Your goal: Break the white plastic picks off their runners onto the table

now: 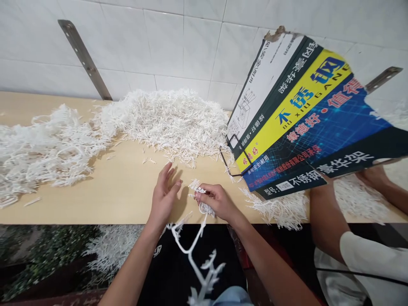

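My right hand point(216, 200) is closed, thumb against fingers, on a white plastic branch point(195, 264). One fork of this branch rises into the grip; its stem hangs below the table edge in front of my body. Small white tufts stick out around the fingertips. Just left of it, my left hand point(164, 194) is open above the wooden table point(124, 199), fingers apart and slightly curled, with nothing visible in it. Beyond both hands lies a large heap of white plastic sprigs point(172, 121).
More white pieces point(47, 148) cover the table's left side. A printed cardboard box piece point(296, 114) stands at the right, a black strap at its lower corner. Past it, a co-worker's arms point(328, 212) reach over further white pieces. Green foliage point(51, 250) is below left.
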`<state>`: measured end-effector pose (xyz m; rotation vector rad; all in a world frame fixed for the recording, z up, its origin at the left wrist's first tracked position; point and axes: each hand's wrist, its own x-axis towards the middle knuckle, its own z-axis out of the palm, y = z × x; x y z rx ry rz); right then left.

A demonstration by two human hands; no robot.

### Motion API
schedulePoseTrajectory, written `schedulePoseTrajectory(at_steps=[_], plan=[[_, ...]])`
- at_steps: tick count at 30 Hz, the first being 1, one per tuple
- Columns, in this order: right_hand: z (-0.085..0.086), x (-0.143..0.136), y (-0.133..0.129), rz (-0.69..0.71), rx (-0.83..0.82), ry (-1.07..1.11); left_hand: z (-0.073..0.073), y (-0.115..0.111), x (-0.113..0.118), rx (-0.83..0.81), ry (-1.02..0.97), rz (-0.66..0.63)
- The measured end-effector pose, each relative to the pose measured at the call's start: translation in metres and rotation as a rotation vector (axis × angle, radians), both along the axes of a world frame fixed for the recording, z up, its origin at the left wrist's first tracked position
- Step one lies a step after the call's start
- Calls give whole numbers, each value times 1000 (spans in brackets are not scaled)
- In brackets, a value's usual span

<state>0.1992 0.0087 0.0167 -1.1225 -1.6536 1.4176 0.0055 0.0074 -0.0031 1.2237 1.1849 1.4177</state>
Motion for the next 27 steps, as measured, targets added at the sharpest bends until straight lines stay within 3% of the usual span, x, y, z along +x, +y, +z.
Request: schedulePoseTrajectory(at_steps=[3, 7, 9, 12, 16, 23, 27], plan=[[3, -2, -1, 7, 95, -84, 12, -2, -1, 80, 177, -72], [5, -4, -2, -2, 162, -121, 34, -4, -5, 130, 479, -419], [6, -5, -4, -9, 174, -145, 42, -5, -9, 156, 581, -509], [8, -4, -7, 9, 179, -146, 46, -7, -17, 146, 642, -486], [8, -4, -8, -2, 198, -185, 39, -14, -24, 31, 601, -450], [0, -7, -7, -122, 125, -209, 9, -12, -14, -252, 136, -348], [-5, -4, -2, -94, 105, -173, 1, -11, -4, -293, 24, -290]])
